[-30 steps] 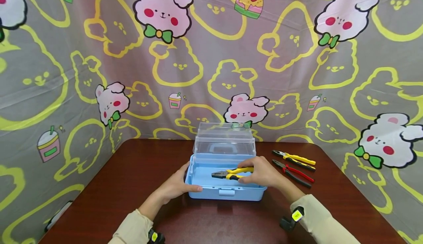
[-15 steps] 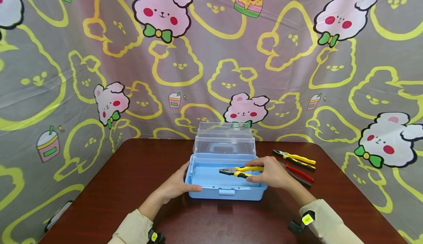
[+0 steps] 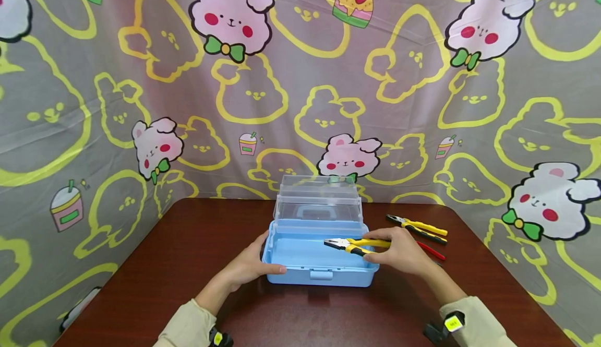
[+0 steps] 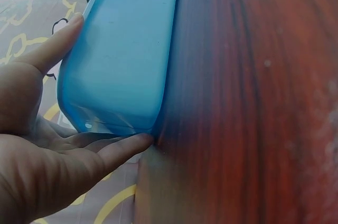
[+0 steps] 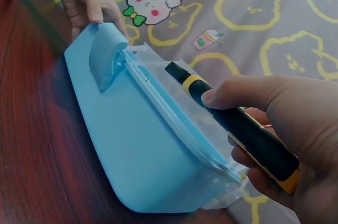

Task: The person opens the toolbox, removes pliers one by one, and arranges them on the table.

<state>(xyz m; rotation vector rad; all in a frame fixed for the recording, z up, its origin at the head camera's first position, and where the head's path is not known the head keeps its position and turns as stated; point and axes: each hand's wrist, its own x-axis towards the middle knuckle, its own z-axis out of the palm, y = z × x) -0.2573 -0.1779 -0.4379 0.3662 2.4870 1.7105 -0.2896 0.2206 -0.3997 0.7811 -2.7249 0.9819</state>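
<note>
A light blue toolbox [image 3: 300,276] stands on the table with its clear lid [image 3: 319,207] raised at the back. My left hand [image 3: 249,263] holds its left end, thumb over the front rim and fingers along the side; the left wrist view shows this hand [image 4: 58,166] against the box end. Over the right part of the box, my right hand [image 3: 401,250] grips combination pliers [image 3: 351,245] by their yellow and black handles, their metal nose pointing left. In the right wrist view, the pliers [image 5: 237,126] are above the box's rim, their far handle hidden.
To the right of the box lie pliers with yellow and black handles [image 3: 418,228]. Nearer to me, pliers with a red handle [image 3: 432,250] are mostly covered by my right hand. A patterned cloth [image 3: 263,96] hangs behind the dark wooden table [image 3: 202,232].
My right hand has moved to the right with the pliers, from over the middle of the box toward its right end. It now covers more of the red-handled pliers. The left hand stays put.
</note>
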